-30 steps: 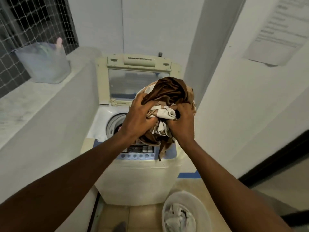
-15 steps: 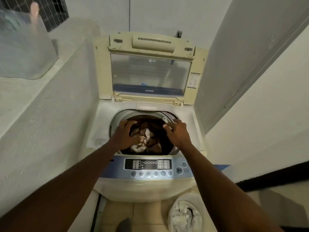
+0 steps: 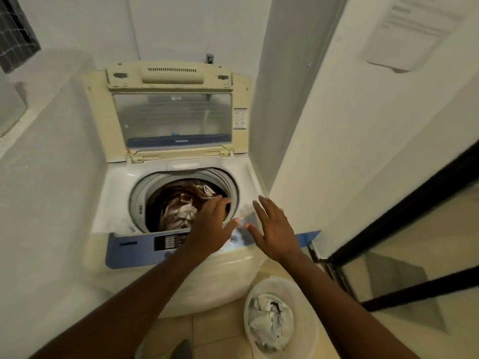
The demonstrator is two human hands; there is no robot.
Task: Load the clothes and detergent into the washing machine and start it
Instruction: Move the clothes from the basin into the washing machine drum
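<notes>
**A:** Head view; what have you got?

**B:** I'm looking down on the washing machine (image 3: 166, 203), lid (image 3: 172, 112) propped upright; brown and white clothes (image 3: 181, 206) lie bunched in the drum; my left hand (image 3: 211, 225) hangs over the drum's near rim, fingers (image 3: 220, 203) loosely spread, holding nothing; my right hand (image 3: 274, 226) hovers beside it above the control panel (image 3: 134, 248), fingers splayed wide, empty too.

**A:** More to load?

**B:** A basket (image 3: 305, 288) on the floor holds pale clothes (image 3: 269, 322); I'd judge them light, soft and floppy; best gathered from underneath in a bundle so nothing trails.

**A:** Any writing?

**B:** A faint logo on the lid glass, too blurred to read; a small label at the lid's right edge, illegible; a paper sheet (image 3: 414, 27) on the wall, also unreadable; no detergent that I can see.
</notes>
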